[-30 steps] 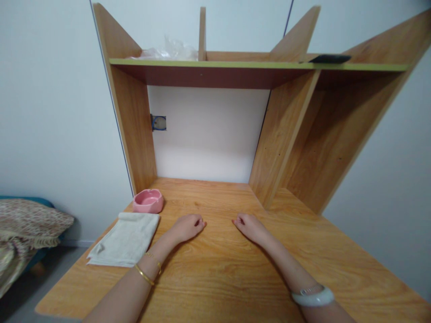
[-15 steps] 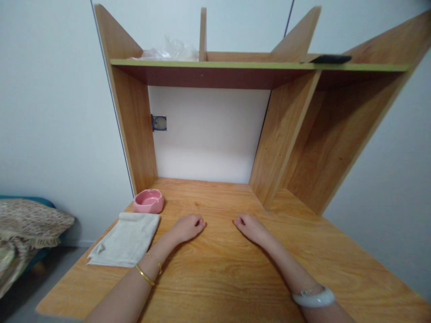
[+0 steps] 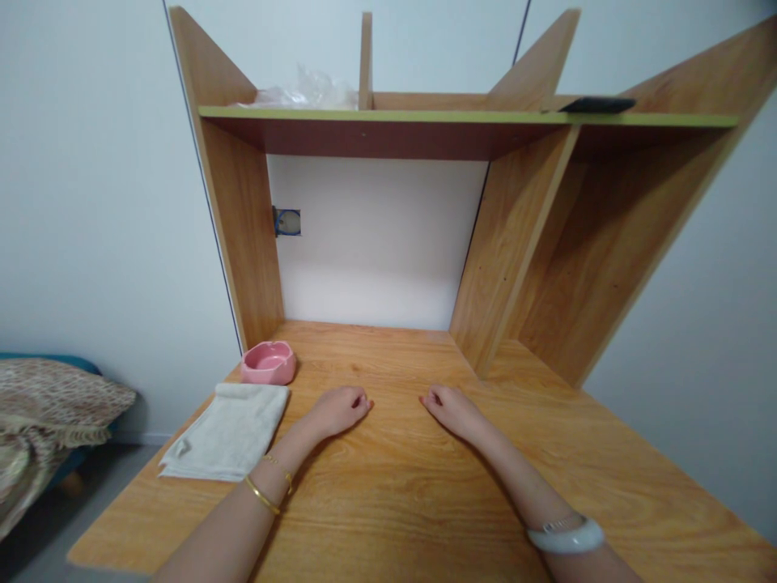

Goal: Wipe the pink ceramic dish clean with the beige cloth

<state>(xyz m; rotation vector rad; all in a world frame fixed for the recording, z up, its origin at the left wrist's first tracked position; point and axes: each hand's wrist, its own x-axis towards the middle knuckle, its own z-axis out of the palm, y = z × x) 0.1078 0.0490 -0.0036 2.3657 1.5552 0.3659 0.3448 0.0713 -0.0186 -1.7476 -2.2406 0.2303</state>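
Observation:
My left hand (image 3: 341, 409) rests on the wooden desk (image 3: 388, 494), its fingers curled into a loose fist with nothing visible in it. Opposite it, my right hand (image 3: 450, 407) lies on the desk too, also curled closed and holding nothing that I can see. A gap of bare wood separates the two. To the left of my left hand is a folded pale grey cloth (image 3: 227, 433), close to the forearm. Just behind the cloth stands a pink faceted bowl (image 3: 269, 364); its visible inside is bare pink.
A wooden shelf unit (image 3: 388, 117) rises at the back of the desk. Clear plastic wrapping (image 3: 307, 91) and a flat black object (image 3: 598, 105) lie on its upper shelf. An uncovered wall box (image 3: 287, 222) sits at the back left. A patterned blanket (image 3: 54, 397) is beyond the desk's left edge.

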